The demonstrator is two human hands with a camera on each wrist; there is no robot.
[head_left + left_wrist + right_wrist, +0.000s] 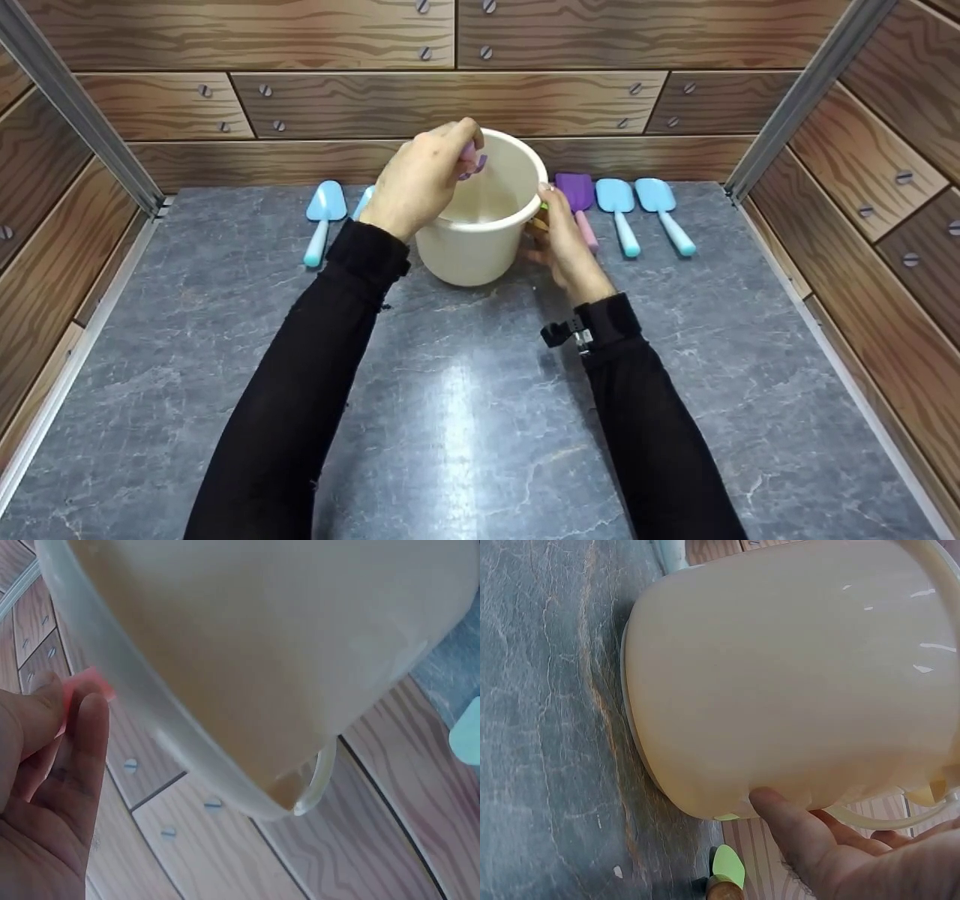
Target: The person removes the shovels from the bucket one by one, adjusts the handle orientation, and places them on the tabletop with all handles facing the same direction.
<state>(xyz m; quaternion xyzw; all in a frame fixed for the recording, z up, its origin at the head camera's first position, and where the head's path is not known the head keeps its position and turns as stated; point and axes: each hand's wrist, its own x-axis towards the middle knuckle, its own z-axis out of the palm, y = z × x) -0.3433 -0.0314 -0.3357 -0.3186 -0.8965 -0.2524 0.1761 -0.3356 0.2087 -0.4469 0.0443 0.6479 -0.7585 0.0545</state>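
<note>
A cream plastic bucket [469, 255] stands mid-table near the back wall, its mouth facing up toward the head camera. Over its left rim reaches my left hand [427, 176], pinching a small pink and purple piece [469, 152] whose kind is mostly hidden by the fingers. In the left wrist view, thumb and fingers pinch its pink part [90, 682] just beside the rim. My right hand [566, 236] holds the bucket's right side, with one finger up at the rim. The right wrist view shows a fingertip [765, 799] against the outer wall, near the bucket's handle [907, 823].
Toy shovels line the back: a blue one [327, 201] and a partly hidden blue one [363, 201] on the left; a purple shovel with pink handle [575, 191] and two blue shovels [616, 196] on the right. A green-headed tool [728, 866] lies behind the bucket. Wood-patterned walls enclose the table.
</note>
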